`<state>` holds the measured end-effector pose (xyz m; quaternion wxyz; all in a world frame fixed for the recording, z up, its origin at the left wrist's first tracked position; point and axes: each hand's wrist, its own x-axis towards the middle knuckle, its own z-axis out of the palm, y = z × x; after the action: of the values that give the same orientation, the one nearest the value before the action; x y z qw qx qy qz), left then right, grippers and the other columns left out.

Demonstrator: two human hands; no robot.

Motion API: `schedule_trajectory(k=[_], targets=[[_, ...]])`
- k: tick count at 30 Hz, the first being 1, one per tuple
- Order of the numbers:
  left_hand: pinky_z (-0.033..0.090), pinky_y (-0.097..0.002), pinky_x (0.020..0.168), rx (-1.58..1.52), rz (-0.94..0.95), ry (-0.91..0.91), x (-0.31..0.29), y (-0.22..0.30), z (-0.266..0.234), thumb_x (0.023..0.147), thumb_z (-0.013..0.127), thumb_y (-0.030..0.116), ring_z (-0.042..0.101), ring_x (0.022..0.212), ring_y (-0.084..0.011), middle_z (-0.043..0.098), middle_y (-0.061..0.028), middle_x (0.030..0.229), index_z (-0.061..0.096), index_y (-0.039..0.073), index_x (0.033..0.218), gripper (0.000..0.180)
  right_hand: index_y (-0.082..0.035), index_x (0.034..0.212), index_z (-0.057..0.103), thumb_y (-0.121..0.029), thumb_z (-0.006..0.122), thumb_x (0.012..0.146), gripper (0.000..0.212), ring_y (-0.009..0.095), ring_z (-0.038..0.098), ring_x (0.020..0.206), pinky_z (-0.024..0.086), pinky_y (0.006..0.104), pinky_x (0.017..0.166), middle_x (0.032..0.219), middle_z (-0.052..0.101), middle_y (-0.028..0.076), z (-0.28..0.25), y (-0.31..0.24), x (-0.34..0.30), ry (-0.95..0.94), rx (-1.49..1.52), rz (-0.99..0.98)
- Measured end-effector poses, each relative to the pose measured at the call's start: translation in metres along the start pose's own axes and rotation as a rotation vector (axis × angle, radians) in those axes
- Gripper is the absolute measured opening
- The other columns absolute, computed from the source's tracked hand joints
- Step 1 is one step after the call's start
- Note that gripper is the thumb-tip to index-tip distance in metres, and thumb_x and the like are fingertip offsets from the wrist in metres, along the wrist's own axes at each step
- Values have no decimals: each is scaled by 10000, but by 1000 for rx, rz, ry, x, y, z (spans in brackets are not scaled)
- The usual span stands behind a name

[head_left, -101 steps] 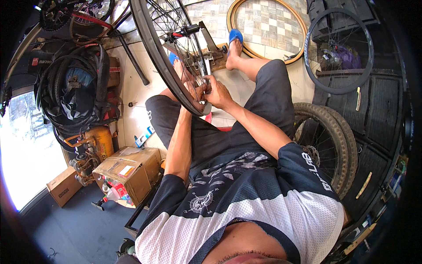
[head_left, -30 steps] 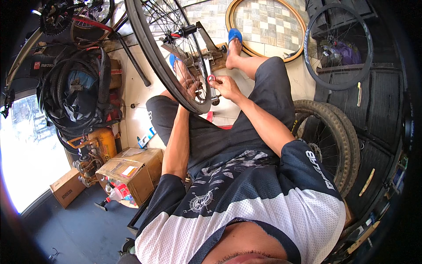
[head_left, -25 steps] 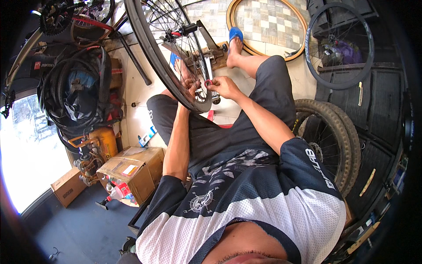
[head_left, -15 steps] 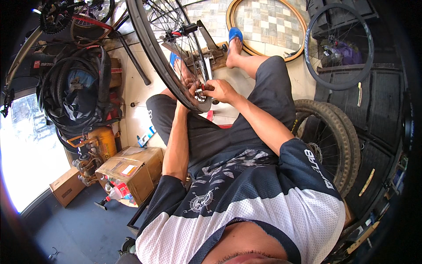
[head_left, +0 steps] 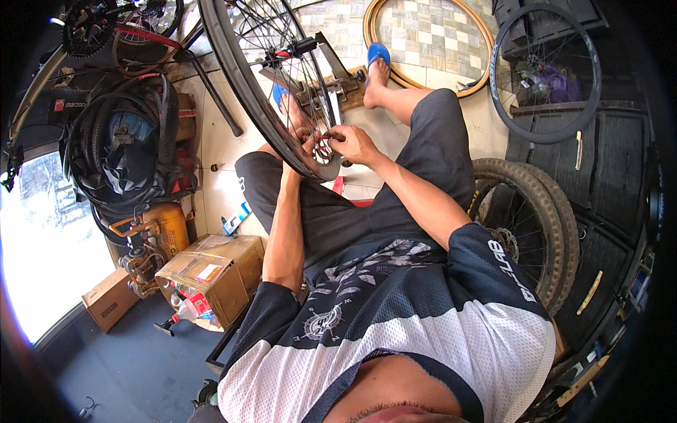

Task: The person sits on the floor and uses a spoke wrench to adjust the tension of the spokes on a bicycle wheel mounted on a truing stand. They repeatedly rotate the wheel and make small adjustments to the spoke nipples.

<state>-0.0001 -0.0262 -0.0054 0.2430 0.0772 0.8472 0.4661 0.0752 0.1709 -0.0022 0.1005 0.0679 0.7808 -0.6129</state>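
A bicycle wheel with a dark rim stands upright in a truing stand on a wooden base. My left hand is at the lower end of the wheel, partly hidden behind the rim, its fingers bent in among the spokes. My right hand meets it from the right, thumb and fingers pinched on a small red tool, apparently a spoke wrench, against the spokes near the rim. What the left fingertips touch is too small to tell.
Tan-walled tyres lie on the floor ahead. At right are a loose wheel and knobby-tyred wheels. Coiled black tyres, a yellow compressor and a cardboard box with bottles stand at left. My blue-slippered feet flank the stand.
My right hand has shifted slightly left toward the rim, its fingers turning the small red tool. The left hand and the wheel have hardly moved.
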Motion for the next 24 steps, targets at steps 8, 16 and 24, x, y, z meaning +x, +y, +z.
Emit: schedule_trajectory(k=[8,16,24], targets=[[512,-252,545,-451,39,-72,-3,-4,11,1024,709,256,637,689,-98,674,-19,831,685,33,1178,272,-40,1218,659,-276,756,883,421,278,742,876,565,391,783,970,762,136,2,3,1,103,-21,111],[449,-242,492,-197,81,37,5,-19,14,1018,712,224,584,571,-85,644,-13,700,717,-2,1149,260,-36,1285,599,-325,777,855,548,319,734,895,555,428,817,968,764,148,-8,-21,-9,38,-101,-108],[502,-302,640,90,46,-90,-2,-3,-6,985,741,331,647,720,-127,714,-43,800,732,3,1057,337,-73,1310,566,-232,721,894,471,389,732,931,552,482,832,963,765,189,-1,-22,-6,-28,100,-70]])
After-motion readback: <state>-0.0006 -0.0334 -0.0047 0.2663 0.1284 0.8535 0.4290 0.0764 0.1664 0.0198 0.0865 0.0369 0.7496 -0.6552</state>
